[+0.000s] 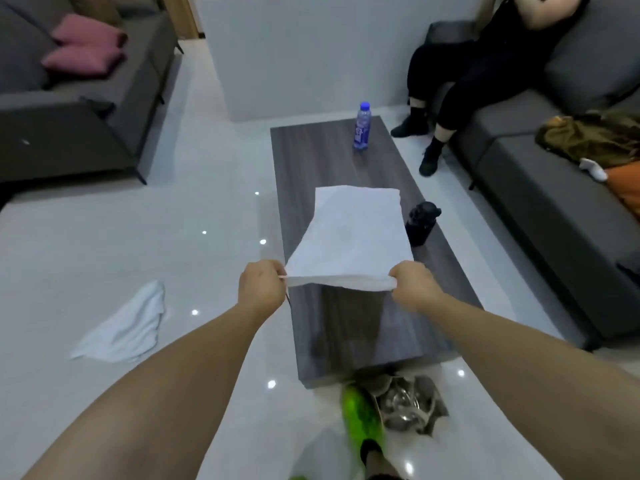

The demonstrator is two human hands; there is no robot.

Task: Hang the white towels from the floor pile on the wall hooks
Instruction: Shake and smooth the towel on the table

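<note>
A white towel (349, 237) is stretched flat in the air over the dark wooden coffee table (346, 327). My left hand (261, 284) pinches its near left corner and my right hand (414, 284) pinches its near right corner. The far edge of the towel floats out away from me. A second white towel (126, 327) lies crumpled on the glossy white floor to my left. No wall hooks are in view.
A blue-capped water bottle (362, 128) and a black flask (420, 223) stand on the table. Grey sofas flank both sides; a person (478, 74) sits on the right one. A box of glassware (408, 407) and my green shoe (362, 420) are at the table's near end.
</note>
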